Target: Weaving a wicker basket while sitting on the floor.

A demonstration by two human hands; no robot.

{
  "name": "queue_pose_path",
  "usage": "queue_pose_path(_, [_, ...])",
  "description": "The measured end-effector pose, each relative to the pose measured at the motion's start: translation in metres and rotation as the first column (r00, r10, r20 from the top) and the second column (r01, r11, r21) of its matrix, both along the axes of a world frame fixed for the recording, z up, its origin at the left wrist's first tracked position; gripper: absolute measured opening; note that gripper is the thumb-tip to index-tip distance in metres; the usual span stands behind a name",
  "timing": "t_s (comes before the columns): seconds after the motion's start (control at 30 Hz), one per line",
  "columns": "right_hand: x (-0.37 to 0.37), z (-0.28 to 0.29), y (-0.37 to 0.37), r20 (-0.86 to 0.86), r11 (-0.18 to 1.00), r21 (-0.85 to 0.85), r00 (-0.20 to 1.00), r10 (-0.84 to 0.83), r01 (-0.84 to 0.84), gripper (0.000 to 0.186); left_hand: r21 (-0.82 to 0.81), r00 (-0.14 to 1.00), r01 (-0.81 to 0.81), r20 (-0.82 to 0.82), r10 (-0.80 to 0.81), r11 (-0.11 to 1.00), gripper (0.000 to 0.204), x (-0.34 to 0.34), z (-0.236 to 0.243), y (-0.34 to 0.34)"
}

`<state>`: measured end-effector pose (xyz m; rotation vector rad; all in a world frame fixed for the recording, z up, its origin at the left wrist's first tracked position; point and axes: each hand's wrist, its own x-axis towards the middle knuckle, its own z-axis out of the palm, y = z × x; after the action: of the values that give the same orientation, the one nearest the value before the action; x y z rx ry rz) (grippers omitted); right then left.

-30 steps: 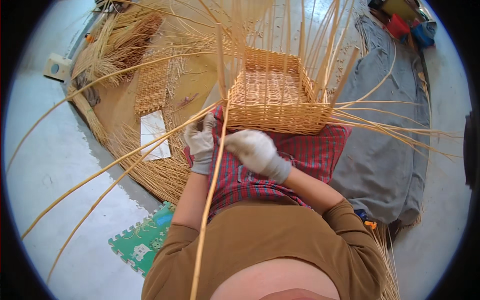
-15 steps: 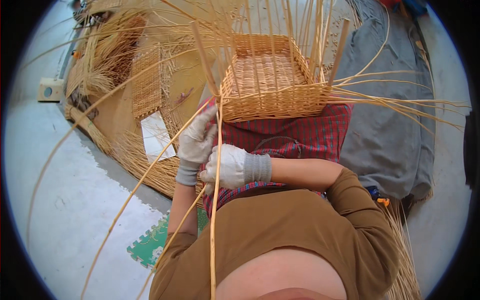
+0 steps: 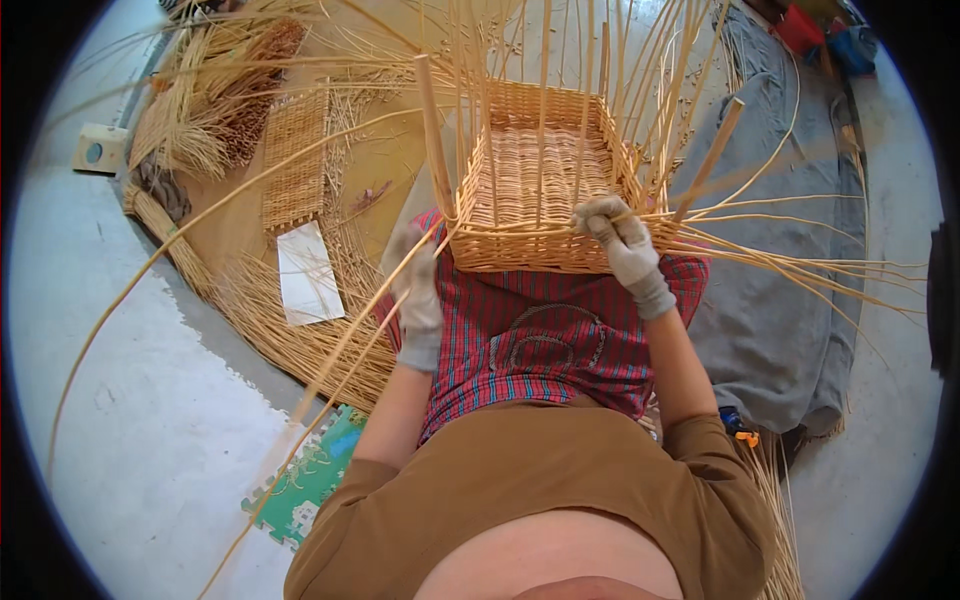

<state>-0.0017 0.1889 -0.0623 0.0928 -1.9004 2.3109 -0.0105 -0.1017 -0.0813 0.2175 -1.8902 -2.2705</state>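
Note:
A rectangular wicker basket (image 3: 535, 250) lies tilted on my lap, its woven floor showing and thin upright stakes rising from its walls. Thick wooden posts (image 3: 432, 130) stand at the near corners. My right hand (image 3: 622, 245), in a pale work glove, is closed at the front wall toward the right corner, pinching a wicker rod whose free length blurs off to the right. My left hand (image 3: 412, 300), also gloved, is beside the near left corner, where loose rods (image 3: 375, 300) slant down to the left past it. Motion blurs its fingers.
A red checked cloth (image 3: 540, 340) covers my lap. Bundled rods (image 3: 320, 350), a flat woven panel (image 3: 295, 160) and a white sheet (image 3: 310, 275) lie at the left. Grey cloth (image 3: 780, 300) covers something at the right, with long rod ends sticking out over it.
My right hand has moved from beside my left hand up and right to the basket's front wall, swinging a rod across. The basket has shifted slightly nearer and right.

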Motion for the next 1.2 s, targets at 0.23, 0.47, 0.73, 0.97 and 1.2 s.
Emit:
queue_pose_path(0.23, [-0.003,-0.009,-0.017,-0.027,0.878,0.383,0.954,-0.300,0.287,0.018,-0.175,0.938,0.342,0.007,-0.347,0.923,0.063,-0.051,-0.058,0.019])
queue_pose_path(0.47, [0.046,0.038,-0.071,-0.356,0.781,0.505,0.913,-0.200,0.367,0.026,-0.231,0.969,0.242,0.013,-0.246,0.942,0.065,-0.048,-0.060,0.029])
queue_pose_path(0.73, [-0.140,0.087,-0.117,-0.420,0.483,0.745,0.886,-0.198,0.461,0.053,-0.503,0.999,-0.051,-0.020,0.047,0.863,0.044,-0.049,-0.042,0.050])
queue_pose_path(0.97, [-0.002,0.011,-0.032,-0.043,0.867,0.364,0.936,-0.350,0.341,0.043,0.133,0.979,0.130,0.142,-0.149,0.983,0.035,-0.049,-0.041,0.043])
queue_pose_path(1.2, [-0.008,0.016,-0.106,0.027,0.642,0.767,0.997,-0.072,0.025,0.075,0.006,0.983,0.149,0.106,-0.148,0.989,0.043,-0.047,-0.055,0.038])
